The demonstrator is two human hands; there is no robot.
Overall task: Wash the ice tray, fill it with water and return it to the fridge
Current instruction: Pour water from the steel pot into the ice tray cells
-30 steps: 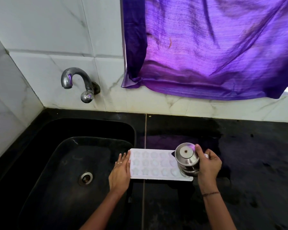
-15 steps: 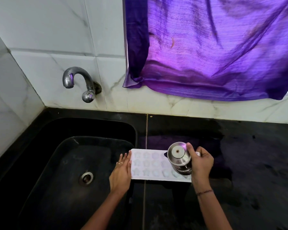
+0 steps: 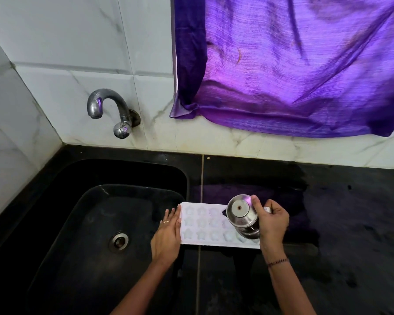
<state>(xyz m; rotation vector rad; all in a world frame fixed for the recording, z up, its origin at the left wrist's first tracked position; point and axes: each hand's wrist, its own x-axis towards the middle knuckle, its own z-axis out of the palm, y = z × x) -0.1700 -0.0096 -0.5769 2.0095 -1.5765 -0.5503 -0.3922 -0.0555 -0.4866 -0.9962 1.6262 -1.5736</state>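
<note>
Length of the white plastic star-celled ice tray (image 3: 205, 223) runs left-right at the black stone surface's (image 3: 339, 223) sink-side edge. My left hand (image 3: 166, 237), fingers straight, braces its left end. My right hand (image 3: 273, 223) curls its fingers round a small steel pot (image 3: 240, 212) tipped over its right end, so I judge pouring should work leftward.

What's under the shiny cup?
The white ice tray, with star-shaped hollows, lies under the steel cup that the right hand holds tilted over it. The cup hides the tray's right end, so any water pouring there cannot be seen.
</note>
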